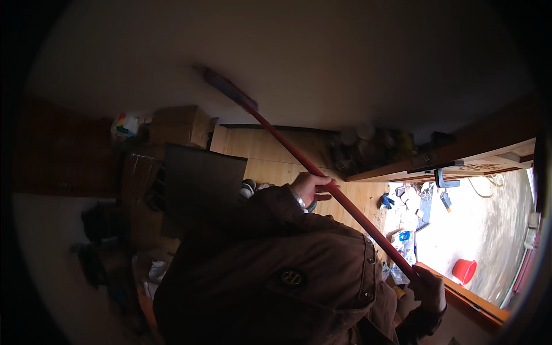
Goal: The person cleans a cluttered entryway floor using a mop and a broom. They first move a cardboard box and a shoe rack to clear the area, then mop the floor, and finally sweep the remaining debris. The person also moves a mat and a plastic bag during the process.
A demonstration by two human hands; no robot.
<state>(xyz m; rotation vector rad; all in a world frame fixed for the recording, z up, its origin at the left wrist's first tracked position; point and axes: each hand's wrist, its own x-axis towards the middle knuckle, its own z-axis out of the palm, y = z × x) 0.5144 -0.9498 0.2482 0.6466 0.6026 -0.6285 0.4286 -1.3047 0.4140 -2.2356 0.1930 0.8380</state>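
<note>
My left hand (311, 188), with a shiny band at the wrist, is closed around the middle of a long red pole (297, 153). Farther down, near the pole's end, my right hand (428, 288) grips it too. The pole slants up to the left. At its far end is a long, dark, blurred head (229, 89), perhaps of a broom, in front of a pale wall (302, 64). Whether the head touches the wall I cannot tell. Both hands are in front of my dark brown jacket (276, 276).
A cardboard box (179, 125) and a dark flat-topped piece (202, 189) stand at left. Shoes (249, 188) are on the wooden floor (276, 168). To the right, a wooden door (483, 166) stands ajar; outside lie a blue glove (386, 201), scattered debris and a red bucket (464, 271).
</note>
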